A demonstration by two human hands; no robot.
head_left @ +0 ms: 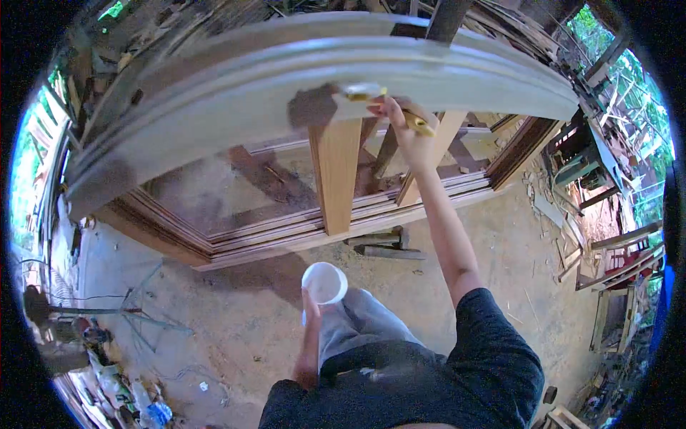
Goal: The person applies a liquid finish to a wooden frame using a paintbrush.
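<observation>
My right hand [400, 118] is closed around a paintbrush [364, 91] with a yellowish handle, its bristle end against the pale upper face of a large wooden frame [236, 96]. A shadow lies on the wood just left of the brush. Below the top rail, wooden uprights [336, 179] run down to the grooved lower rail [271, 232]. Down near my legs, my left hand [311, 304] holds a white round container [325, 283] by its side, with its open top facing up. What is inside looks pale.
Wood offcuts [389, 247] lie on the floor under the frame. A metal stand [136, 311] is at left, above a plastic bottle [157, 413]. Scrap wood [564, 229] is scattered at right, near a wooden box frame [613, 320].
</observation>
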